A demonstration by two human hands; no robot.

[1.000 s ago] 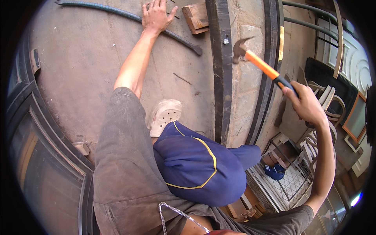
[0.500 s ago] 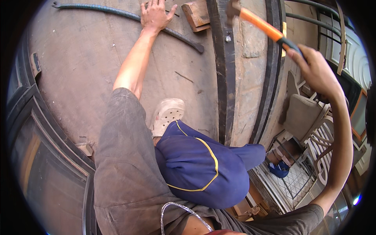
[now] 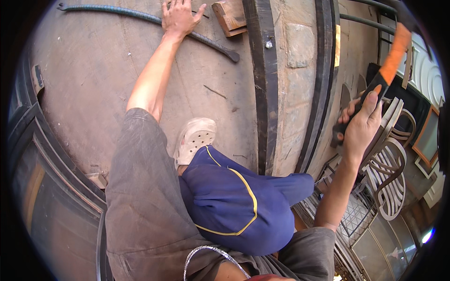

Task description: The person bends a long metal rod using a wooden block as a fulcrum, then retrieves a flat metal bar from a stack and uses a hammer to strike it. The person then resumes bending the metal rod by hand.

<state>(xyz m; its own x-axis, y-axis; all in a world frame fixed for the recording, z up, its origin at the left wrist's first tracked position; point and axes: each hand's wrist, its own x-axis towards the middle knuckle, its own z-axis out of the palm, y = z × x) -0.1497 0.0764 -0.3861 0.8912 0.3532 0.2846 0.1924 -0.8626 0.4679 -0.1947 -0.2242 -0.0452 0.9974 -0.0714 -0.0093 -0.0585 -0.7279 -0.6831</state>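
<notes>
Right hand (image 3: 358, 129) is wrapped tight around the hammer (image 3: 382, 77) handle, raised at right; its head is out of view. Left hand (image 3: 180, 18) lies spread flat on the floor (image 3: 93, 84), touching the rod (image 3: 140, 16). Strike squarely, keeping the left hand well clear of the beam (image 3: 262, 84).

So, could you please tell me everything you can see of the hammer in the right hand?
Only the hammer handle shows: orange shaft, black grip at the lower end. It slants up toward the picture's upper right edge, where the head is out of view. The right hand is closed around the grip, raised over the dark metal frame; nothing else touches it.
</notes>
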